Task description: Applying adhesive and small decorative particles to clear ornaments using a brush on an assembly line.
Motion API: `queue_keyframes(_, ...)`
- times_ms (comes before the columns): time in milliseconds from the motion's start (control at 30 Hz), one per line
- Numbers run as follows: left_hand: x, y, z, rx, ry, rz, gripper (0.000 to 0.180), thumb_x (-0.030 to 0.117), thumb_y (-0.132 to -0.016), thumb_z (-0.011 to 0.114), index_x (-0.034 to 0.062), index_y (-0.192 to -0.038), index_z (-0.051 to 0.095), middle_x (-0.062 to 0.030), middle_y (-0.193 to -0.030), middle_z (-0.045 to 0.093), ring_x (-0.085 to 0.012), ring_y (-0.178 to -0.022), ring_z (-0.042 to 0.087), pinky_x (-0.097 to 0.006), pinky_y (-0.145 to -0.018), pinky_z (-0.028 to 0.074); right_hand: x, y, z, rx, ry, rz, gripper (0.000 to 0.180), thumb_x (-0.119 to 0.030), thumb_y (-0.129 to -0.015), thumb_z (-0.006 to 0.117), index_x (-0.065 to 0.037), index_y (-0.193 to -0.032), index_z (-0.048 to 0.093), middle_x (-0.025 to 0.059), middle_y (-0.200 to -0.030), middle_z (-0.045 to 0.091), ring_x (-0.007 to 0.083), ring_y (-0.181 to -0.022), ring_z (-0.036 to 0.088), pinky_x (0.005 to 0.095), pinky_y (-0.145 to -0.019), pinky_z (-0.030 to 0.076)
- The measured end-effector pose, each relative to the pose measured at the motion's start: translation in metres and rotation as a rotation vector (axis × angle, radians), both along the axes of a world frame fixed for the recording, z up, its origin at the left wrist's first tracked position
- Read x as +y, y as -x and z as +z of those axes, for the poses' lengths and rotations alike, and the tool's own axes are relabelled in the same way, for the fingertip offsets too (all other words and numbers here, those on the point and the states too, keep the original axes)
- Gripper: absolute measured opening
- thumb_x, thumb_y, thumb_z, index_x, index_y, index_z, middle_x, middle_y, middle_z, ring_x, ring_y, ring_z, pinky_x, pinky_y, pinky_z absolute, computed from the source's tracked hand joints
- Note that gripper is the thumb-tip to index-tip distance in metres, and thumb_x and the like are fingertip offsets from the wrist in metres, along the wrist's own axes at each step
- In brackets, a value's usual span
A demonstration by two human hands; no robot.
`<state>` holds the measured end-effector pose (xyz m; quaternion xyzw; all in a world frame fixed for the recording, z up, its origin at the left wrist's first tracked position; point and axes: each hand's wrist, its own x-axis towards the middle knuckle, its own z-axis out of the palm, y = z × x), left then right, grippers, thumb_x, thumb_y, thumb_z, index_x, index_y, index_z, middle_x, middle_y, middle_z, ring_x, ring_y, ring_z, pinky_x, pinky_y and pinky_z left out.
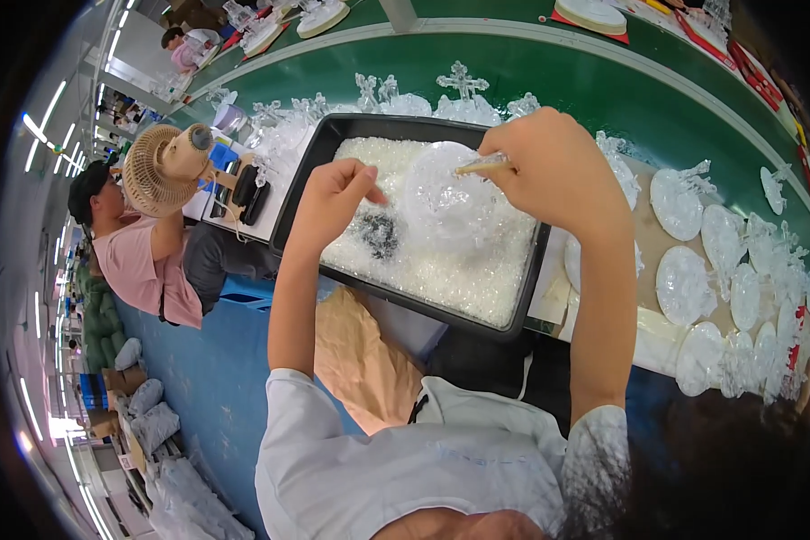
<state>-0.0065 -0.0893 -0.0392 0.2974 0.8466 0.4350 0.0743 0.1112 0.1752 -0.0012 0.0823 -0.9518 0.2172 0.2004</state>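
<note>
A black tray (308,176) full of small white glittery grains lies in front of me on a green workbench. My left hand (333,193) is pinched at the left edge of a clear round disc (445,198) held over the tray. My right hand (549,162) grips a thin wooden-handled tool (481,166) whose tip rests on top of the disc. A dark patch (380,232) shows in the grains just below the left hand.
Several clear discs (684,286) and clear cross ornaments (462,83) lie right of and behind the tray. A seated person (144,252) and a small beige fan (166,166) are at the left. Filled bags (148,418) sit on the blue floor.
</note>
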Motion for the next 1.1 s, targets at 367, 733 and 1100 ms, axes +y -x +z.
queue_keyframes(367,0.051,-0.009,0.034,0.520,-0.030,-0.171,0.028,0.020,-0.092,0.061,0.0023,-0.114,0.063,-0.0166,-0.089,0.067,-0.0237,-0.065,0.061,-0.035,-0.057,0.045,-0.003,0.014,0.007,0.012,-0.035,0.001,0.017,-0.017,-0.069,0.077,-0.004,-0.077,0.071,0.0138,-0.074,0.066,0.0314,-0.072,0.062,0.0386,-0.069,0.050)
queue_keyframes(733,0.084,0.001,0.027,0.582,0.105,-0.353,0.033,0.017,-0.087,0.068,0.0009,-0.115,0.061,-0.0155,-0.065,0.060,-0.0338,-0.058,0.058,-0.039,-0.054,0.045,0.004,0.008,0.008,0.137,0.392,0.056,0.018,-0.003,-0.080,0.057,0.001,-0.094,0.067,0.0118,-0.083,0.069,0.0219,-0.070,0.063,0.0336,-0.060,0.048)
queue_keyframes(1100,0.073,-0.015,0.007,1.149,0.008,-0.173,0.039,0.002,-0.074,0.069,-0.0069,-0.112,0.064,-0.0044,-0.060,0.057,-0.0176,-0.043,0.044,-0.031,-0.043,0.035,-0.068,-0.069,-0.086,0.638,0.933,0.043,0.050,-0.044,-0.102,0.038,0.004,-0.099,0.052,0.0240,-0.094,0.060,0.0229,-0.059,0.056,0.0312,-0.048,0.049)
